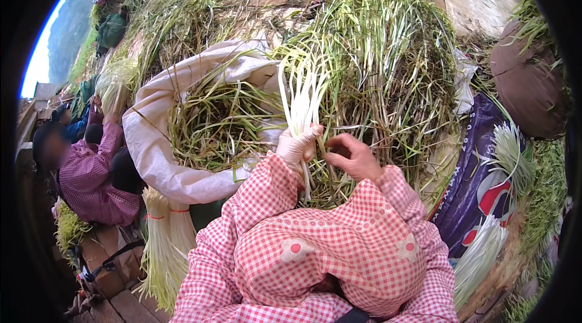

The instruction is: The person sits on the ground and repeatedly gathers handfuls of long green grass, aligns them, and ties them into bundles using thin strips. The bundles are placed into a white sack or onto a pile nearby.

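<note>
My left hand, in a thin whitish glove, is closed around a bunch of chives with white stalks and pale green tips. The bunch points away from me, and a few white ends stick out below the fist. Just to the right is my right hand, bare, with its fingers bent and apart near the lower part of the bunch. I see nothing held in it. Beyond both hands spreads a thick heap of uncleaned chives, green and white mixed with brown dry leaves.
An open white sack of leaf scraps stands at left. Tied chive bundles lie below it. At right are a purple printed sack, more white bundles and a brown full sack. Another person works at far left.
</note>
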`<act>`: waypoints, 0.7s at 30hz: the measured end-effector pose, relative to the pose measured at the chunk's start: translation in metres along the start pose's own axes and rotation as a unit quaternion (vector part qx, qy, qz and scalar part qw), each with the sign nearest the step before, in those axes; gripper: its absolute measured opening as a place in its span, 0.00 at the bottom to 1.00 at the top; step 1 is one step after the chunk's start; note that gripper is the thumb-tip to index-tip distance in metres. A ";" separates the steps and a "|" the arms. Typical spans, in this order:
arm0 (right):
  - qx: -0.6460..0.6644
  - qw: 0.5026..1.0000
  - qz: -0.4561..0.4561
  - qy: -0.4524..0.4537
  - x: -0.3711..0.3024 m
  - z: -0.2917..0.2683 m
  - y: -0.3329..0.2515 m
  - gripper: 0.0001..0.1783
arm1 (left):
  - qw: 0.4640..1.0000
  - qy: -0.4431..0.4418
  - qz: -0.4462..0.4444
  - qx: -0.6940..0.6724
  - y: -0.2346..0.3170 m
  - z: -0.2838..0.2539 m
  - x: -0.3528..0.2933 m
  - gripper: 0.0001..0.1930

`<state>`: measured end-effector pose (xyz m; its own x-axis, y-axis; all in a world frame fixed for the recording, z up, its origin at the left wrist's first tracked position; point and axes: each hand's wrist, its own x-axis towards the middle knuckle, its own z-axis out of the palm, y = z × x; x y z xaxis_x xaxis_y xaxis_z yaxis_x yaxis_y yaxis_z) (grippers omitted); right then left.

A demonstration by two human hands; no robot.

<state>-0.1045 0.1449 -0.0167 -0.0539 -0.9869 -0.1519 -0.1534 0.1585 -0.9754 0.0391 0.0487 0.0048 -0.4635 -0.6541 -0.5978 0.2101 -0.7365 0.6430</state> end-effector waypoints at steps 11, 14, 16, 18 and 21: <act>0.355 0.926 0.127 0.022 -0.003 0.010 0.002 0.16 | 0.999 -0.034 0.018 0.004 -0.006 -0.007 0.004 0.08; 0.330 0.936 0.115 0.043 -0.002 0.013 -0.005 0.18 | 0.999 -0.028 -0.009 0.037 -0.007 -0.009 0.001 0.09; 0.301 0.946 0.112 0.040 -0.002 0.014 -0.009 0.20 | 0.997 -0.018 -0.037 0.063 -0.008 -0.010 0.000 0.09; 0.258 0.959 0.114 0.043 -0.003 0.013 -0.010 0.20 | 0.997 -0.017 -0.044 0.059 -0.009 -0.009 -0.001 0.09; 0.243 0.965 0.080 0.058 -0.003 0.012 -0.008 0.18 | 0.996 -0.027 -0.026 0.084 -0.011 -0.005 -0.001 0.10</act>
<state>-0.0910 0.1458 -0.0106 -0.1537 -0.9362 -0.3161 0.3461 0.2486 -0.9047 0.0418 0.0563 -0.0038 -0.5160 -0.6031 -0.6083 0.0405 -0.7265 0.6860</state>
